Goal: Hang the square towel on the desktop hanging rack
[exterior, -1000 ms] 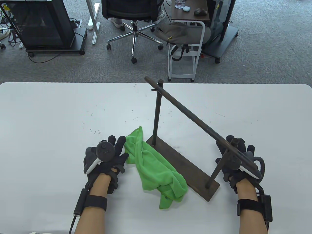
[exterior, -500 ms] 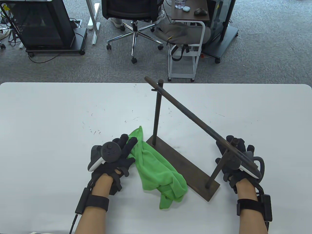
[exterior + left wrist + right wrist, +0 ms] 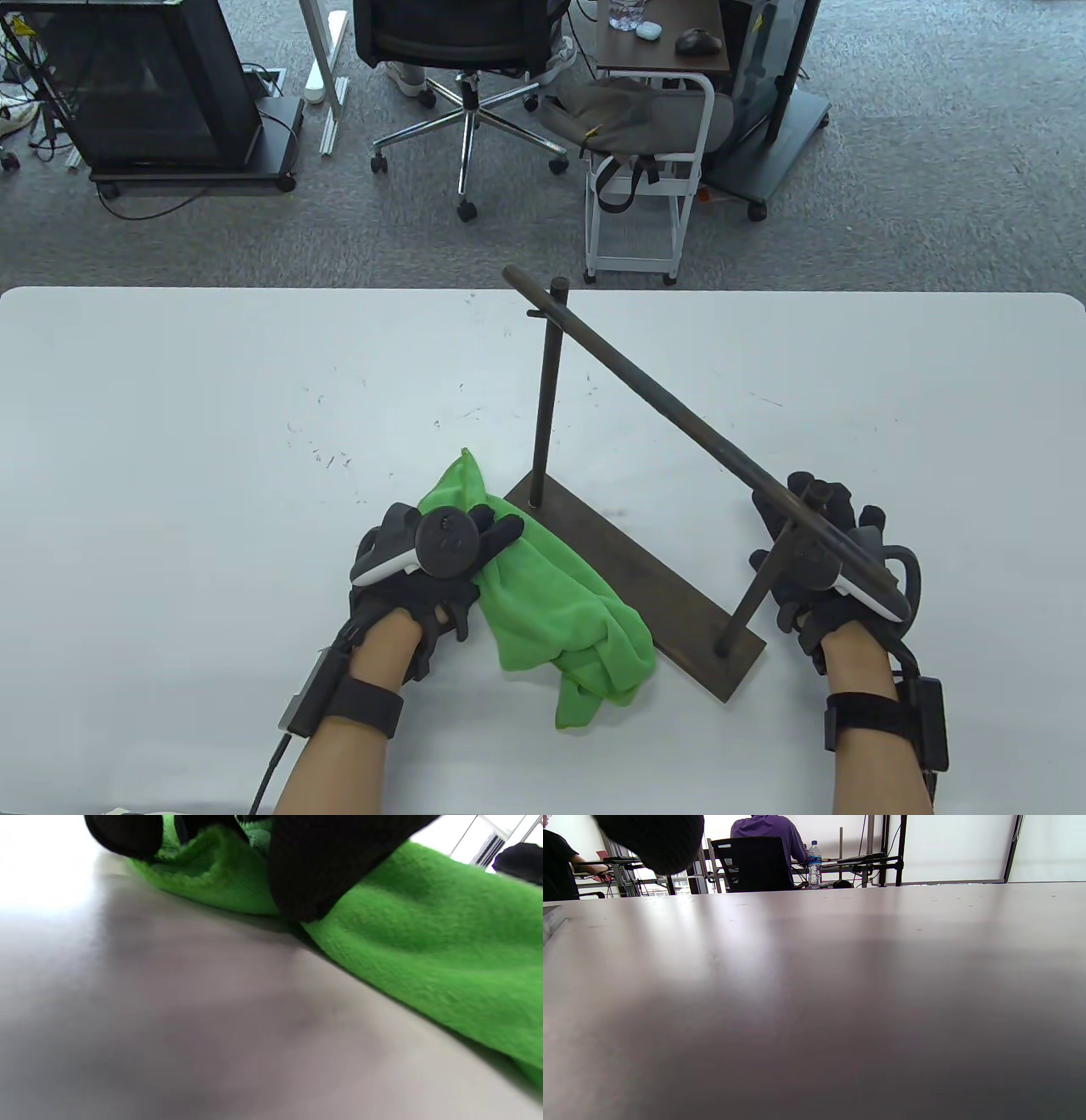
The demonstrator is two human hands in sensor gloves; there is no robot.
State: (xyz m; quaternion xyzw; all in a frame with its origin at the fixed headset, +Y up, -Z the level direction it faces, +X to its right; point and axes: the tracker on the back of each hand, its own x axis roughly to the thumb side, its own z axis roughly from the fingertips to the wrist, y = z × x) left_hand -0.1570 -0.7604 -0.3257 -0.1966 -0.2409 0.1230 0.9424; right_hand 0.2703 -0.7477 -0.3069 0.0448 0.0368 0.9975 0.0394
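Note:
A crumpled green square towel (image 3: pixel 560 603) lies on the white table, just left of the rack's base. The dark metal rack (image 3: pixel 645 399) has a flat base plate (image 3: pixel 653 594), two upright posts and a long bar across their tops. My left hand (image 3: pixel 484 539) lies on the towel's far end with its fingers curled into the cloth. In the left wrist view its fingers (image 3: pixel 322 866) pinch a fold of the towel (image 3: pixel 424 955) against the table. My right hand (image 3: pixel 836 518) rests flat on the table behind the rack's near post, fingers spread and empty.
The white table (image 3: pixel 212 424) stretches to the left and far side. Beyond its far edge stand an office chair (image 3: pixel 462 51), a white cart (image 3: pixel 645 170) and a black cabinet (image 3: pixel 144 85). The right wrist view shows bare tabletop and the base plate's edge (image 3: pixel 551 921).
My left hand has moved right from the table onto the towel's far end and curled its fingers into it. The towel's far corner has shifted left. My right hand has not moved.

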